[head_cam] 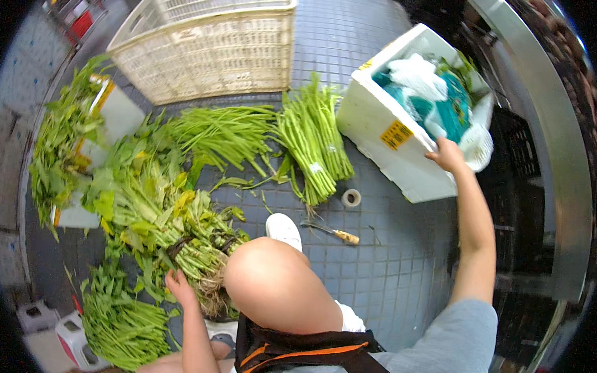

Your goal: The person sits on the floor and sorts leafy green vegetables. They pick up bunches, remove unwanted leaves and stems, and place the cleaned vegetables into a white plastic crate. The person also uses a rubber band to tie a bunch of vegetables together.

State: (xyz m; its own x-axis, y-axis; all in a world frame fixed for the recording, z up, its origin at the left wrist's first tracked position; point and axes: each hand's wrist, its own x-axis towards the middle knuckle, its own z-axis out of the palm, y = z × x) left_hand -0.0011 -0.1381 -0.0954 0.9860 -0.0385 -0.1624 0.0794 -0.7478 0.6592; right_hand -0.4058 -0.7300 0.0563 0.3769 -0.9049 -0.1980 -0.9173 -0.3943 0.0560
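On the right, my right hand (447, 156) grips the near rim of a white foam box (396, 164). The box is tilted and holds teal and clear plastic bags (425, 92) with some leafy greens. My left hand (179, 287), fingers a little apart, is beside a large bundle of leafy greens (175, 215) with yellowing leaves, dark ties and root ends. Whether its fingertips touch the leaves cannot be seen. Trimmed water spinach stems (225, 132) lie loose beyond it. Next to them are tied stem bundles (313, 141).
A sickle-like knife with a wooden handle (346, 236) and a tape roll (351, 198) lie on the tiled floor (395, 272). A plastic crate (214, 55) stands ahead. More greens (124, 324) and a white jug (78, 339) are at lower left.
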